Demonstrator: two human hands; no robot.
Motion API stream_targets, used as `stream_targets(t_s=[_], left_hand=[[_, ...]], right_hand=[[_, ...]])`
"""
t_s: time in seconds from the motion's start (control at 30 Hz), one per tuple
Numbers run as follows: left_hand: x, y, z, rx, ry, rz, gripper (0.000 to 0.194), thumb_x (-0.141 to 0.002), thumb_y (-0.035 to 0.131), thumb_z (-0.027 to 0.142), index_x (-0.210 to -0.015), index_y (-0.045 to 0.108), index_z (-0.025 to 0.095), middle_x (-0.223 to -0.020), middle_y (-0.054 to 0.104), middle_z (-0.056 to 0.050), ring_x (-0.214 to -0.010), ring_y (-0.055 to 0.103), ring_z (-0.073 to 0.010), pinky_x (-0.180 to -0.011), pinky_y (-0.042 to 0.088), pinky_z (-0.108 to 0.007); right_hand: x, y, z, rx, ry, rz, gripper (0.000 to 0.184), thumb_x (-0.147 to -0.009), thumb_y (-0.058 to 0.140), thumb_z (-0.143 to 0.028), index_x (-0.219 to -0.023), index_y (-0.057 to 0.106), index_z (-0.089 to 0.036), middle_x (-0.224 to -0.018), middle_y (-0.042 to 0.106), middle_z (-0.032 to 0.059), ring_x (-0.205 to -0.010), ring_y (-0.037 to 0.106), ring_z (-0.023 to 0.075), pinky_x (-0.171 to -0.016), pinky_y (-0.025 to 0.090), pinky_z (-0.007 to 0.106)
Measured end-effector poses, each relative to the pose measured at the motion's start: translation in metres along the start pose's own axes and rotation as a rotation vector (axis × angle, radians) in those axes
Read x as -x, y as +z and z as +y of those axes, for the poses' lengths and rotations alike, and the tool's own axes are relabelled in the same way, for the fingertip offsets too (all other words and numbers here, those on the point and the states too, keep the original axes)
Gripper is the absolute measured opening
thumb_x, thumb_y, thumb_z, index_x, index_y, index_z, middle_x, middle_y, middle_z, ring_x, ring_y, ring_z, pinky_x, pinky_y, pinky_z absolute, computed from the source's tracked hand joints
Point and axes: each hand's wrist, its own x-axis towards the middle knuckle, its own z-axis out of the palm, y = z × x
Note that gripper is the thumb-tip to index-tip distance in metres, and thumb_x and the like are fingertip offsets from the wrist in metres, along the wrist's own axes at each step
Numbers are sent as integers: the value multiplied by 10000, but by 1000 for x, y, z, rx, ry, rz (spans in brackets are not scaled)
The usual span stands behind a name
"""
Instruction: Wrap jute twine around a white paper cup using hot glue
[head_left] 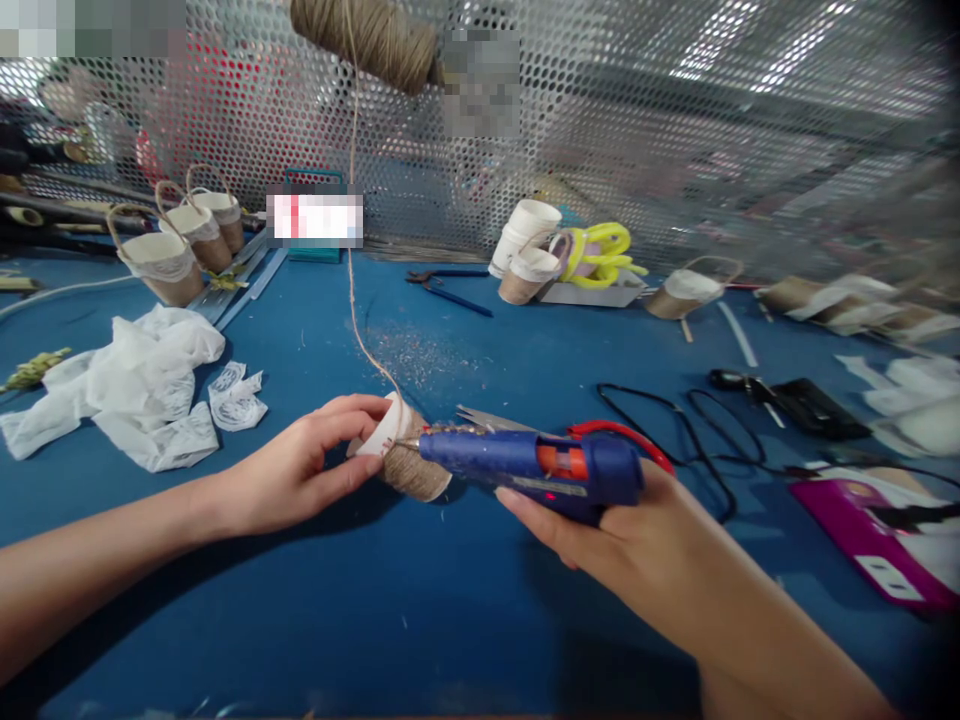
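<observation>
Between its thumb and fingers, my left hand (319,460) grips a white paper cup (377,430) tipped on its side. Brown twine (416,475) is wound around the cup's lower part, and a strand (352,290) runs up from it to a large twine spool (367,40). A blue hot glue gun (517,465) is in my right hand (600,530), its metal nozzle at the edge of the wound twine; whether it touches cannot be made out. Scissors with red handles (622,432) lie partly hidden behind the gun.
Crumpled white lace (135,385) lies on the left. Several finished-looking twine-wrapped cups with handles (169,265) stand at the back left. Blue-handled pliers (450,285) and a white cup stack (525,235) are at the back. A black cable (675,405) and a purple item (862,540) lie right.
</observation>
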Motion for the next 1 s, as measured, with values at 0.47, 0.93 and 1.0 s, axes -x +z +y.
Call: stream_targets(t_s=[0.47, 0.93, 1.0], left_hand=[[0, 0, 1, -13, -31, -5, 131, -874, 440, 191, -900, 561, 147, -1266, 488, -121, -1164, 467, -218, -975, 383, -342], [0, 1, 3, -43, -46, -23, 133, -877, 436, 206, -878, 555, 146, -1257, 489, -116, -1120, 496, -201, -950, 398, -301], [0, 1, 3, -38, -42, -22, 131, -877, 435, 206, -876, 552, 148, -1256, 489, -114, -1120, 495, -201, -950, 397, -301]], right_hand=[[-4, -3, 2, -4, 56, -6, 347, -763, 538, -363, -446, 469, -240, -380, 474, -42, -388, 481, 122, -445, 444, 246], [-14, 0, 8, -57, 192, -41, 448, -748, 542, -437, -400, 356, -224, -366, 423, -47, -355, 419, 89, -387, 395, 219], [-13, -1, 9, -45, 179, -52, 440, -753, 537, -432, -407, 364, -223, -372, 432, -44, -368, 433, 95, -392, 393, 223]])
